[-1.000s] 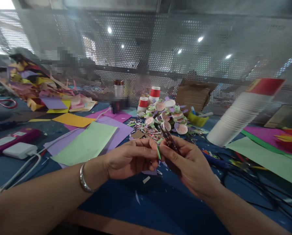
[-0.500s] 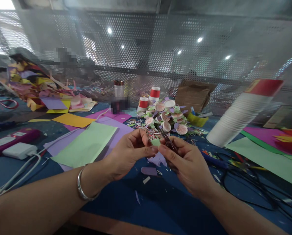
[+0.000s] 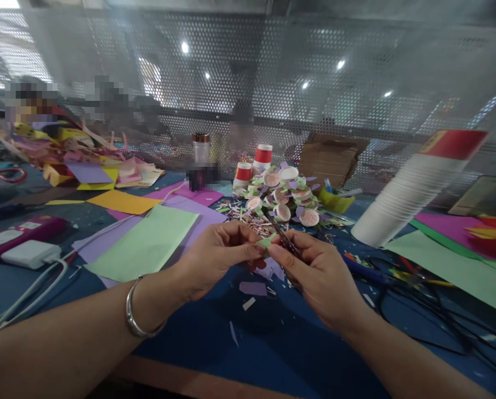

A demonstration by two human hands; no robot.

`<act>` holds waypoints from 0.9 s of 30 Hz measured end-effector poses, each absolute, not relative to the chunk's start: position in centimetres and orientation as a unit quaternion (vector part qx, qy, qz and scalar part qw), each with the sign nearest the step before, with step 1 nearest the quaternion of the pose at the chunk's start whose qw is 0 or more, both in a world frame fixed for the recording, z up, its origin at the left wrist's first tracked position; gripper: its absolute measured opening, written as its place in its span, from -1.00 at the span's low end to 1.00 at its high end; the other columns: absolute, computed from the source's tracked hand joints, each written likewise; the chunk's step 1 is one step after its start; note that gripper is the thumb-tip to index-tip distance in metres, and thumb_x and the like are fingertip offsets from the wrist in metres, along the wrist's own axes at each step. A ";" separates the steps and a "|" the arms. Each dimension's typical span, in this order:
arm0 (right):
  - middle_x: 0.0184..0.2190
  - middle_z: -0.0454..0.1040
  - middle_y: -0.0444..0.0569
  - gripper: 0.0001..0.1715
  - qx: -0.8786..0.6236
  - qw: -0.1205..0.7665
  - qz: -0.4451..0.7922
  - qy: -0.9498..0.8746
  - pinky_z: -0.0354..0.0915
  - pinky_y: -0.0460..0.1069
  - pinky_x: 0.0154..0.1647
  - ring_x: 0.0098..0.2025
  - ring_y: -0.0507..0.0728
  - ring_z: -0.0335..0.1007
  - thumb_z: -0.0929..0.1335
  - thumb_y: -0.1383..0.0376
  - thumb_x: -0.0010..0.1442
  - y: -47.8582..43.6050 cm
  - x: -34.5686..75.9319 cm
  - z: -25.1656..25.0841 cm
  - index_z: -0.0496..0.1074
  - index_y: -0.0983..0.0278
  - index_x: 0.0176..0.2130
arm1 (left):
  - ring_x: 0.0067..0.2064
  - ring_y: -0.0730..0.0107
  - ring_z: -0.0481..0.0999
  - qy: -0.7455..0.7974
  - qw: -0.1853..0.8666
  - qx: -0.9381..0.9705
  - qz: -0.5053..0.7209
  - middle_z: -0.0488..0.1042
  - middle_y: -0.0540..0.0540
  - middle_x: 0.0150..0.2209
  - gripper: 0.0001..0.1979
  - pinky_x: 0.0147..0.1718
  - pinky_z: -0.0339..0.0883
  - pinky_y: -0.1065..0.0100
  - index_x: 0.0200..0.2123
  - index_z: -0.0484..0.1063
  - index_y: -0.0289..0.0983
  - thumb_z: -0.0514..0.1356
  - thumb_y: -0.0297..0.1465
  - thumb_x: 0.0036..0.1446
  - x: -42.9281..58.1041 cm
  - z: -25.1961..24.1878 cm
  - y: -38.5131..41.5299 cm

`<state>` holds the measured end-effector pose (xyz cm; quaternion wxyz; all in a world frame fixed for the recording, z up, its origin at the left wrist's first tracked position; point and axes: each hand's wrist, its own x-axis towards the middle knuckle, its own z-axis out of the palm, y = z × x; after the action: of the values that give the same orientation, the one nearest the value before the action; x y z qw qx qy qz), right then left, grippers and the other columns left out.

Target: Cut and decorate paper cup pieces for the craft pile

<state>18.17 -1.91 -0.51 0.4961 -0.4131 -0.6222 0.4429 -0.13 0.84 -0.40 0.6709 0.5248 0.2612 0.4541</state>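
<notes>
Thumb and fingers of my left hand [image 3: 226, 252] pinch a small piece of light green paper [image 3: 266, 242] above the table. My right hand [image 3: 310, 271] is closed on a pair of dark scissors [image 3: 287, 238], their blades pointing up and away; its thumb and fingertips also touch the green piece. The scissors' handles are hidden in my palm. Just beyond the hands lies a heap of round paper-cup pieces [image 3: 283, 212] with green and purple paper tabs. Below the hands are purple paper scraps [image 3: 253, 288] and a small white strip [image 3: 249, 303].
Green paper sheets [image 3: 148, 241] lie at left, near a purple device [image 3: 23, 235] and white charger [image 3: 34, 253]. A leaning stack of paper cups [image 3: 409, 194] and black cables [image 3: 434, 316] are at right. Cardboard [image 3: 331, 160] stands before a perforated screen [image 3: 272, 72].
My left hand has turned slightly and shifted a little, tilting the green paper piece so that less of its face shows. My right hand keeps hold of the scissors, almost unmoved.
</notes>
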 end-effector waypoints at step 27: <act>-0.62 0.01 -0.33 -0.63 -0.410 0.442 0.464 -0.649 -0.25 -0.11 -0.70 -0.64 -0.09 -0.20 0.36 -0.05 0.34 -1.9 18.5 -0.6 0.44 0.20 -0.18 | -0.43 0.57 0.47 0.253 0.629 0.528 0.512 0.47 0.06 -0.48 -0.75 -0.33 0.39 0.48 -0.40 0.40 -0.34 0.42 -0.38 0.10 -0.2 0.3 0.7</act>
<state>18.54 -1.92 -0.60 0.4423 -0.4098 -0.6492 0.4637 -0.18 0.74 0.31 0.6289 0.5277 0.2527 0.5120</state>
